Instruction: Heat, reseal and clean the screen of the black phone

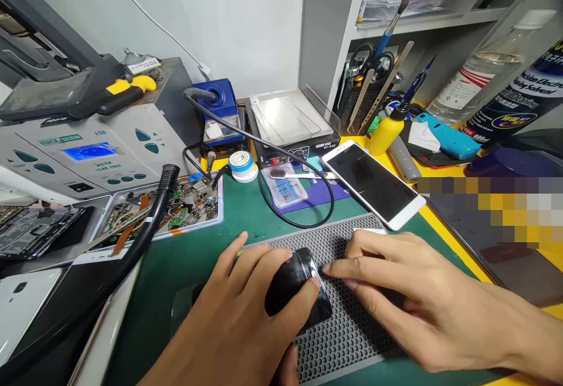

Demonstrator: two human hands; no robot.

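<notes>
Phone [323,310] on mat [338,354]: exposed edge faces right, long axis hidden.
Left hand [246,310] spread over phone; right hand [426,298] beside edge, grip indeterminable; mat extends nearside.

FYI the wall [246,34] behind your bench is plain off-white, w/ 1 thin white cord [139,12] running diagonally down it. On your R the wall butts up against a shelf unit [323,28]: tall gray side panel, pale front edge. Its 1 visible shelf board [422,31] carries a clear plastic box [417,7] + white boxes w/ a red label, and the bay under it's kinda dim. Your desktop [453,237] is yellow, mostly under a green mat [160,280]. Light's cool/whitish, wall's brighter mid than top L imo.
</notes>
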